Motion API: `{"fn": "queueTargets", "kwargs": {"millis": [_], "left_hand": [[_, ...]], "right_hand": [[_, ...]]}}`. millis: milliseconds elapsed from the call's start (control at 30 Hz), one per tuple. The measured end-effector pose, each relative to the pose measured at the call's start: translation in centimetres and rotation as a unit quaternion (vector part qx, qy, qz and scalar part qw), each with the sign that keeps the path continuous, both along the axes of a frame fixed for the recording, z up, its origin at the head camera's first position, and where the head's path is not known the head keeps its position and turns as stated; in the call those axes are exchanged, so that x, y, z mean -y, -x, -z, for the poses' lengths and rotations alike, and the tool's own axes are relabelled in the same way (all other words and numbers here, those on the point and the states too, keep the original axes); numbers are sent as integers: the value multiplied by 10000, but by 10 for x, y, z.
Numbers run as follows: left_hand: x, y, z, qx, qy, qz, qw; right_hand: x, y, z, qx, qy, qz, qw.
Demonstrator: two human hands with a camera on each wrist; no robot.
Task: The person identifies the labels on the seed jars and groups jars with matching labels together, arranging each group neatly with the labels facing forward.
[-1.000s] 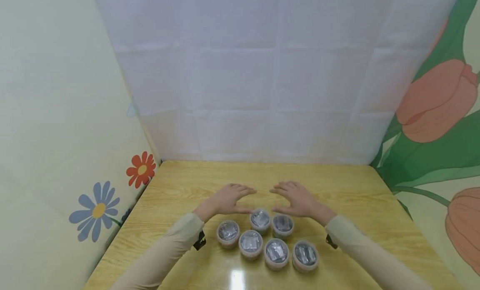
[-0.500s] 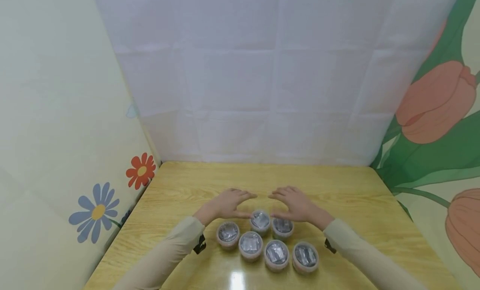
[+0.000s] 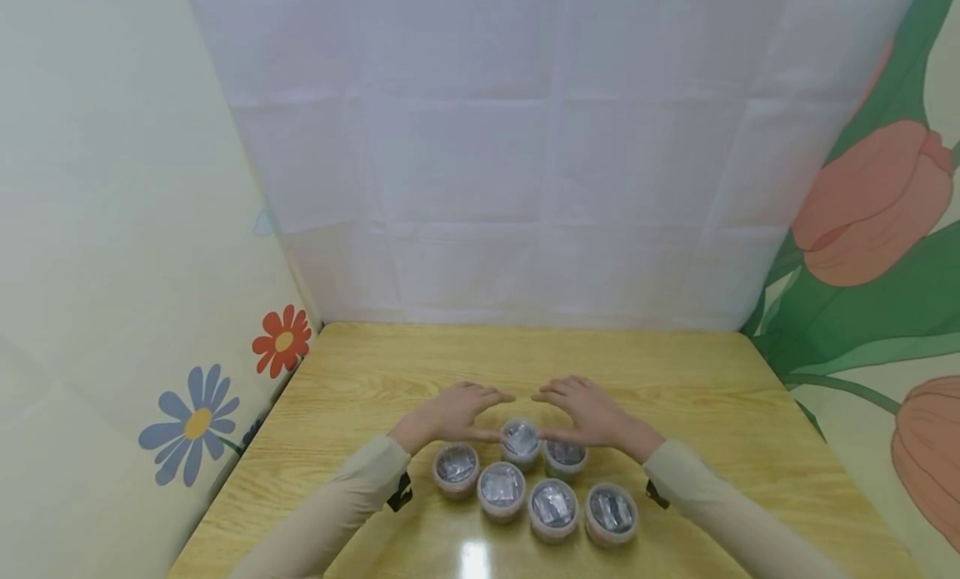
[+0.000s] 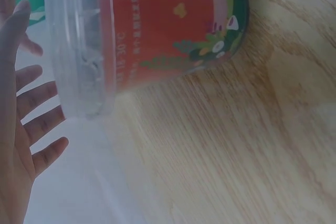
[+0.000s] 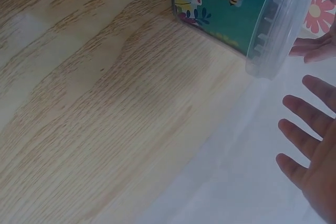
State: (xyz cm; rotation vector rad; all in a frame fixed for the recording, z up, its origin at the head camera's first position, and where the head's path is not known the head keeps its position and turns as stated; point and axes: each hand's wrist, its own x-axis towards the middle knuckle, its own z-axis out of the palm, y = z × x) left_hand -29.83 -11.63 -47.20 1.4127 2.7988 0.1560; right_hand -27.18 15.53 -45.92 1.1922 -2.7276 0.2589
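Both hands hover over the far side of a group of small round tubs with clear lids, holding nothing. My left hand (image 3: 456, 412) has its fingers extended, thumb tip right at the lid of the far middle tub (image 3: 521, 442). Mirroring it, my right hand (image 3: 592, 412) has its thumb reaching to that tub's other side and overlapping the tub on the far right (image 3: 566, 459). In the left wrist view a red-labelled tub (image 4: 163, 30) stands beside the spread left fingers. The right wrist view has a green-labelled tub (image 5: 231, 3) near the spread right fingers.
Nearer the body stand further tubs: one at left (image 3: 456, 469), two in the middle, and one at right (image 3: 611, 514). All are on a wooden table (image 3: 360, 371). A white cloth (image 3: 465, 162) hangs behind it, and flower-painted walls flank both sides.
Both hands have lowered a little toward the tubs and come slightly closer together. The tubs stay where they were.
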Motion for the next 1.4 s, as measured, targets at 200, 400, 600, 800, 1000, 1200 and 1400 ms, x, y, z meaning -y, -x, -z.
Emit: {"fn": "queueTargets", "kwargs": {"millis": [200, 400, 600, 800, 1000, 1200, 1400], "left_hand": [[0, 0, 2, -36, 29, 2, 10000], [0, -1, 3, -21, 17, 63, 10000], [1, -1, 7, -110, 28, 118, 9999], [1, -3, 9, 4, 51, 93, 9999], [1, -5, 12, 82, 34, 112, 9999], [-1, -6, 14, 134, 40, 115, 9998], [-2, -9, 15, 300, 33, 91, 9995]], "right_hand": [[1, 1, 3, -42, -30, -22, 10000], [2, 1, 6, -126, -27, -106, 9999], [4, 2, 10, -176, 36, -273, 9995], [6, 2, 12, -154, -35, -323, 9994], [8, 3, 15, -105, -185, -333, 9992], [9, 2, 17, -3, -246, -361, 9990], [11, 0, 19, 74, -333, -403, 9986]]}}
